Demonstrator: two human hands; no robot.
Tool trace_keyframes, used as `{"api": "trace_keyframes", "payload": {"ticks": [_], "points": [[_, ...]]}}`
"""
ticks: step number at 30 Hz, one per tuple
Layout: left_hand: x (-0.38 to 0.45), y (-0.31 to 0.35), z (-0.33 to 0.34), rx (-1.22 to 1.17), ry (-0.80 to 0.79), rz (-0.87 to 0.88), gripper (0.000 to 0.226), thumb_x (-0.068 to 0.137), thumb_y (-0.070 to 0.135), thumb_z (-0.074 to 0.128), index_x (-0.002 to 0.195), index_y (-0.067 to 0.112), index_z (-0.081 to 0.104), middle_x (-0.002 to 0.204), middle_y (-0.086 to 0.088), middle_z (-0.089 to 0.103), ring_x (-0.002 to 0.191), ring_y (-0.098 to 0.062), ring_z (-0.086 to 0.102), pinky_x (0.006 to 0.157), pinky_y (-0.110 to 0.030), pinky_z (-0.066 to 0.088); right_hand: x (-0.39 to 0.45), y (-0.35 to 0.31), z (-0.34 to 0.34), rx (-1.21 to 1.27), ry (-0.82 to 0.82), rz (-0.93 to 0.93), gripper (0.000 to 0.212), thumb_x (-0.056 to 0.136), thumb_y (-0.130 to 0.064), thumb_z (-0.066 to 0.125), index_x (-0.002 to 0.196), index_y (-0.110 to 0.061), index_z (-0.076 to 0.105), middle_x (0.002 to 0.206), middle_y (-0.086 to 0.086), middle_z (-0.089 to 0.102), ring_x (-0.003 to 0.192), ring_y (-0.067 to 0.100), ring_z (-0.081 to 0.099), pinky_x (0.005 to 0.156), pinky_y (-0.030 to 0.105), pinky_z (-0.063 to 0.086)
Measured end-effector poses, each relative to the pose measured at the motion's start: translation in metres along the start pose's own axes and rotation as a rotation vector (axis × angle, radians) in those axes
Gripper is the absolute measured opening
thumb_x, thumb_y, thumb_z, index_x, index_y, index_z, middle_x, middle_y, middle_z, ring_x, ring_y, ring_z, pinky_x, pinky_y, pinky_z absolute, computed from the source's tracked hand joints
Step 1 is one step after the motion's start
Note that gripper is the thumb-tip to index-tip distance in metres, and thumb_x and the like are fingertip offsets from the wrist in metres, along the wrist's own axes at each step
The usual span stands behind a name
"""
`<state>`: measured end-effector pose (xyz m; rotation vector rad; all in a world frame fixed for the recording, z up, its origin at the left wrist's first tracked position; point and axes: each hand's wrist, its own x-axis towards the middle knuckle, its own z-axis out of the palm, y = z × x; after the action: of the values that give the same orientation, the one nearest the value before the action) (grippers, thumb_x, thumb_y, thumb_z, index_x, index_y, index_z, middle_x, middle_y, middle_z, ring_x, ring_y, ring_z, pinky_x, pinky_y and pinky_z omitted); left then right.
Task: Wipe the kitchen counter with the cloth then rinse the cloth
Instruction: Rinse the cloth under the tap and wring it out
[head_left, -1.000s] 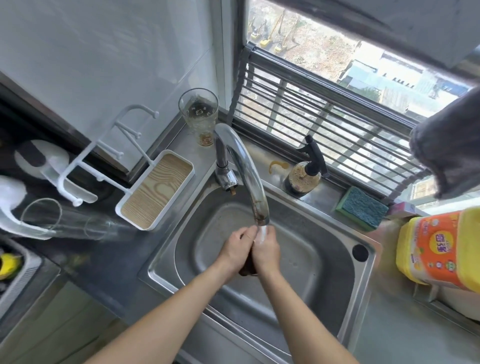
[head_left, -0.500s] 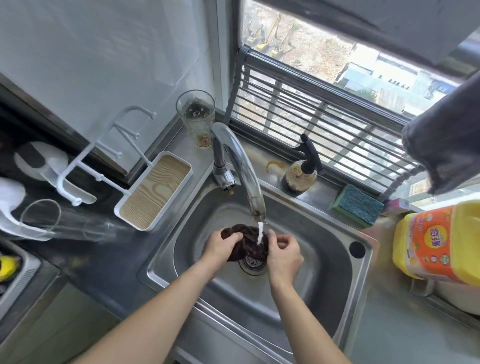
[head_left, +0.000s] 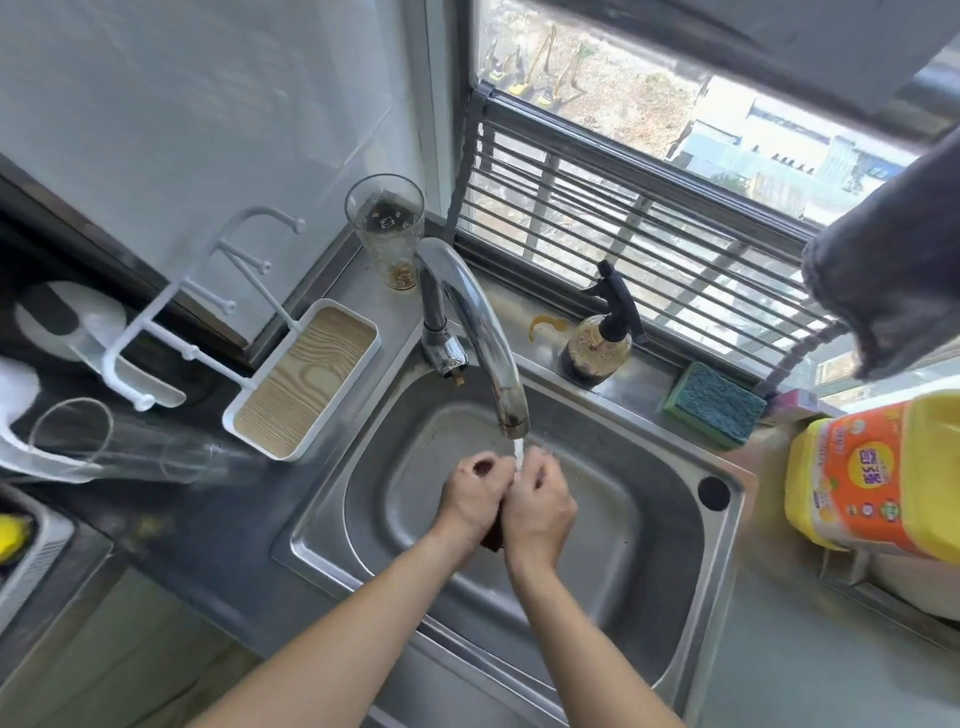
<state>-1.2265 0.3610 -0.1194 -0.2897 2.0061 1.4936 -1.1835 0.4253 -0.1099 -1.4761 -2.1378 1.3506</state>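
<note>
Your left hand and right hand are pressed together over the middle of the sink, fingers curled round the dark cloth squeezed between them, right under the faucet and its thin stream.

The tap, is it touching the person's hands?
Apart. The head view shows a short white stream of water between the tap spout and the left hand and right hand below.
</note>
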Motion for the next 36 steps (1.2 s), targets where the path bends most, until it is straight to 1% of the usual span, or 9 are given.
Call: {"api": "trace_keyframes", "payload": {"ticks": [4, 9, 15, 22, 26, 28, 31, 34, 36], "points": [[0.006, 0.007, -0.008, -0.035, 0.101, -0.144, 0.039, 0.081, 0.047, 0.060, 0.068, 0.011, 0.069, 0.066, -0.001, 0.072, 0.068, -0.022, 0.065, 0.069, -0.036, 0.053, -0.025, 0.003, 0.003, -0.003, -0.154, -0.210, 0.042, 0.100, -0.039, 0.044, 0.076, -0.014, 0.067, 0.074, 0.011, 0.072, 0.067, 0.017, 0.060, 0.065, 0.029, 0.037], [-0.028, 0.002, 0.012, -0.072, -0.126, -0.021, 0.033, 0.084, 0.024, 0.060, 0.053, 0.018, 0.052, 0.051, 0.005, 0.050, 0.050, -0.012, 0.043, 0.050, -0.028, 0.035, 0.038, 0.003, -0.006, -0.118, -0.102, 0.349, 0.051, 0.108, -0.041, 0.036, 0.108, -0.005, 0.072, 0.118, 0.025, 0.070, 0.114, 0.043, 0.061, 0.093, 0.042, 0.044], [0.014, -0.002, -0.011, -0.042, 0.076, -0.225, 0.040, 0.091, 0.036, 0.061, 0.073, 0.001, 0.071, 0.069, -0.013, 0.073, 0.065, -0.020, 0.064, 0.066, -0.037, 0.053, -0.032, -0.001, 0.005, -0.042, -0.220, -0.157, 0.051, 0.097, -0.046, 0.036, 0.083, -0.013, 0.071, 0.083, 0.012, 0.074, 0.080, 0.030, 0.066, 0.070, 0.036, 0.039], [-0.003, -0.004, -0.009, 0.094, -0.245, 0.090, 0.031, 0.083, 0.043, 0.056, 0.060, 0.022, 0.060, 0.058, 0.009, 0.057, 0.063, -0.013, 0.051, 0.067, -0.037, 0.047, 0.037, 0.009, 0.002, -0.052, -0.167, 0.265, 0.045, 0.108, -0.036, 0.038, 0.105, -0.008, 0.072, 0.112, 0.020, 0.072, 0.112, 0.040, 0.062, 0.092, 0.041, 0.043], [0.019, -0.004, -0.023, 0.004, -0.008, -0.080, 0.039, 0.089, 0.059, 0.050, 0.095, 0.022, 0.062, 0.095, -0.005, 0.072, 0.089, -0.026, 0.067, 0.077, -0.041, 0.056, 0.018, 0.011, 0.004, 0.111, -0.206, 0.212, 0.020, 0.100, -0.032, 0.044, 0.089, -0.022, 0.056, 0.088, 0.003, 0.065, 0.093, 0.031, 0.064, 0.085, 0.047, 0.052], [0.025, -0.003, -0.024, -0.081, -0.025, -0.220, 0.040, 0.098, 0.054, 0.045, 0.111, 0.021, 0.061, 0.110, -0.012, 0.069, 0.096, -0.028, 0.065, 0.077, -0.035, 0.053, 0.005, 0.013, 0.004, 0.054, -0.247, 0.055, 0.022, 0.099, -0.037, 0.055, 0.083, -0.021, 0.051, 0.076, -0.002, 0.063, 0.074, 0.017, 0.061, 0.074, 0.041, 0.052], [0.018, -0.005, -0.017, -0.216, -0.101, -0.345, 0.067, 0.090, 0.071, 0.042, 0.113, 0.015, 0.072, 0.111, -0.013, 0.075, 0.104, -0.026, 0.070, 0.097, -0.039, 0.054, -0.016, 0.008, 0.005, -0.125, -0.233, -0.283, 0.034, 0.096, -0.043, 0.062, 0.075, -0.021, 0.047, 0.062, -0.003, 0.060, 0.059, 0.013, 0.056, 0.060, 0.030, 0.041], [-0.004, 0.003, -0.011, -0.187, -0.126, -0.240, 0.054, 0.101, 0.056, 0.042, 0.083, 0.018, 0.075, 0.075, -0.003, 0.073, 0.066, -0.020, 0.067, 0.058, -0.026, 0.053, -0.003, -0.003, 0.004, -0.182, -0.096, -0.127, 0.040, 0.099, -0.048, 0.054, 0.079, -0.014, 0.060, 0.073, 0.008, 0.069, 0.076, 0.034, 0.066, 0.063, 0.036, 0.037], [-0.014, 0.005, -0.005, -0.164, -0.232, -0.055, 0.043, 0.091, 0.055, 0.050, 0.072, 0.021, 0.067, 0.067, -0.001, 0.063, 0.062, -0.018, 0.057, 0.059, -0.029, 0.047, 0.021, 0.001, -0.005, -0.146, -0.077, 0.125, 0.044, 0.103, -0.047, 0.048, 0.091, -0.013, 0.073, 0.092, 0.018, 0.074, 0.094, 0.039, 0.066, 0.073, 0.038, 0.040]]}}
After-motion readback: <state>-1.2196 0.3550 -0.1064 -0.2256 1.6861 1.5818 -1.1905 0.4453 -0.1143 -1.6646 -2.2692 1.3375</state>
